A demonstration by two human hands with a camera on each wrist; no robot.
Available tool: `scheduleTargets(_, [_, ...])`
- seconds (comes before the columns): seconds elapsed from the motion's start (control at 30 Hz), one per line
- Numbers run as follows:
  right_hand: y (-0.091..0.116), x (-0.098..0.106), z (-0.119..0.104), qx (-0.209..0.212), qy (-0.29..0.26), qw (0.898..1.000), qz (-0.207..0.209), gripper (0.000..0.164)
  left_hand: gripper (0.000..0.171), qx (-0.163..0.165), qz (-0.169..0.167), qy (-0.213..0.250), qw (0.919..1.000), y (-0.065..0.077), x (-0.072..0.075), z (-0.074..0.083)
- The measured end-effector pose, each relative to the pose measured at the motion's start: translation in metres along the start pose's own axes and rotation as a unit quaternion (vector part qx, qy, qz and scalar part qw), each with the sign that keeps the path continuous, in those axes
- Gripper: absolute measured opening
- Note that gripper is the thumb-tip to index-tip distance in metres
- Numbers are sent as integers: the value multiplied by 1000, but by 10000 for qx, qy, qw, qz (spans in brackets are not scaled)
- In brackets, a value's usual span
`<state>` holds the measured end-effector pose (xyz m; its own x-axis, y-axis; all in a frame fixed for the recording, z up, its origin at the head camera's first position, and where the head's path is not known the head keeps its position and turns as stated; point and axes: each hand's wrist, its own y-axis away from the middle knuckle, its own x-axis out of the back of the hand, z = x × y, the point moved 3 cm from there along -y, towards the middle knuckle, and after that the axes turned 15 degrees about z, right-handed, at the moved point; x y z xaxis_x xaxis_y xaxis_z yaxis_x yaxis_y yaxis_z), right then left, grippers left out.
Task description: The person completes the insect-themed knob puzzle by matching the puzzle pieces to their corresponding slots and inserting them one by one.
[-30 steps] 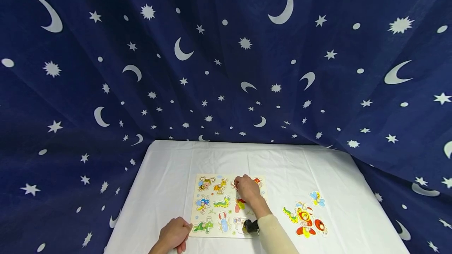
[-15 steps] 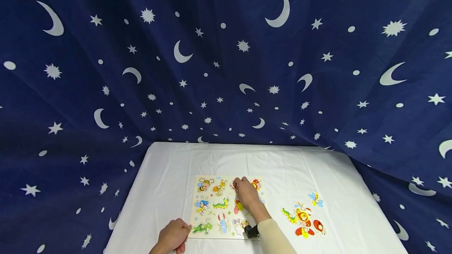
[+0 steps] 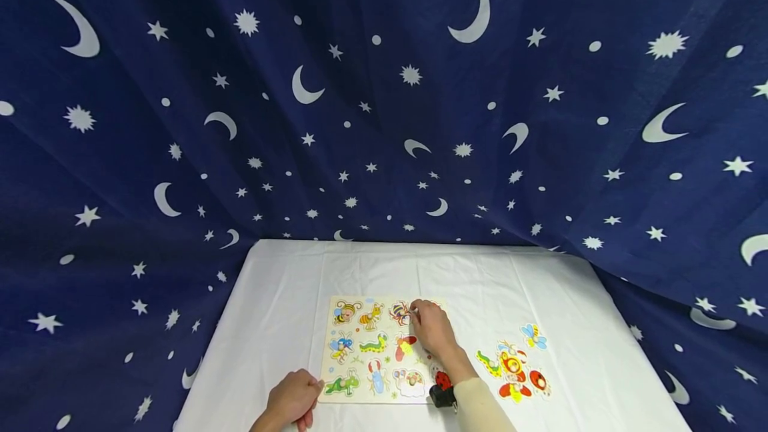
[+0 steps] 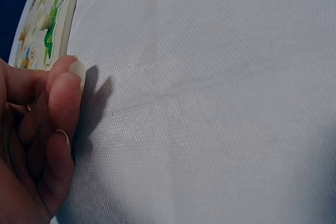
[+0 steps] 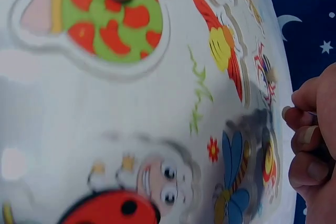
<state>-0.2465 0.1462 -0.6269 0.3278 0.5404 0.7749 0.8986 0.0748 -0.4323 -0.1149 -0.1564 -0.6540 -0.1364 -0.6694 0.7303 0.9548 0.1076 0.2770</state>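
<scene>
A wooden peg puzzle board [image 3: 360,397] printed with insects lies on the table. My left hand [image 3: 293,396] grips its near left corner; in the left wrist view, the fingers [image 4: 65,95] are curled at the board's edge. The spider piece [image 3: 400,313] lies in the far row, its knob [image 5: 271,75] showing in the right wrist view. Just right of it is my right hand [image 3: 435,329], fingers loosely bent and holding nothing. A snail piece [image 3: 411,379] and a grasshopper piece [image 3: 343,383] lie in the near row. The red-winged recess [image 3: 405,347] shows its printed picture.
Right of the board lies a loose pile of insect pieces, with a caterpillar [image 3: 489,364], a red-winged piece [image 3: 515,391] and a round red piece [image 3: 538,381]. A blue-winged bee [image 3: 533,336] lies just beyond. A dark starry curtain [image 3: 384,119] hangs behind the white-covered table [image 3: 288,299].
My right hand has let go of the spider piece and shifted right, uncovering it and the red-winged recess. My left hand stays at the board's corner.
</scene>
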Motion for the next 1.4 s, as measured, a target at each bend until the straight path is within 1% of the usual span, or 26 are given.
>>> scheduleTargets(0.1, [1, 3, 2, 124, 22, 9999, 79, 8, 44, 23, -55, 1, 10000, -1, 1, 1])
scheduleTargets(0.27, [2, 10, 3, 184, -31, 9996, 198, 10, 44, 35, -85, 5, 10000, -1, 2, 2])
scheduleTargets(0.4, [5, 16, 4, 55, -27, 10000, 69, 10, 44, 74, -85, 8, 9999, 0, 2, 2])
scheduleTargets(0.5, [8, 23, 4, -54, 85, 9999, -45, 8, 44, 62, -86, 9, 9999, 0, 2, 2])
scheduleTargets(0.67, [14, 35, 6, -61, 296, 9995, -20, 11, 45, 8, -74, 27, 10000, 0, 2, 2])
scheduleTargets(0.93, [18, 47, 14, -524, 354, 9976, -267, 10, 45, 67, -43, 10, 10000, -1, 2, -1])
scheduleTargets(1.13, [25, 54, 29, -948, 423, 9942, -287, 10, 44, 59, -15, -28, 10000, -1, -1, -1])
scheduleTargets(1.2, [28, 58, 33, -965, 532, 9936, -231, 9, 44, 65, -27, -28, 10000, -1, -1, 0])
scheduleTargets(1.4, [33, 69, 42, -1000, 788, 9913, -327, 11, 45, 82, -62, -43, 9999, -2, 2, 0])
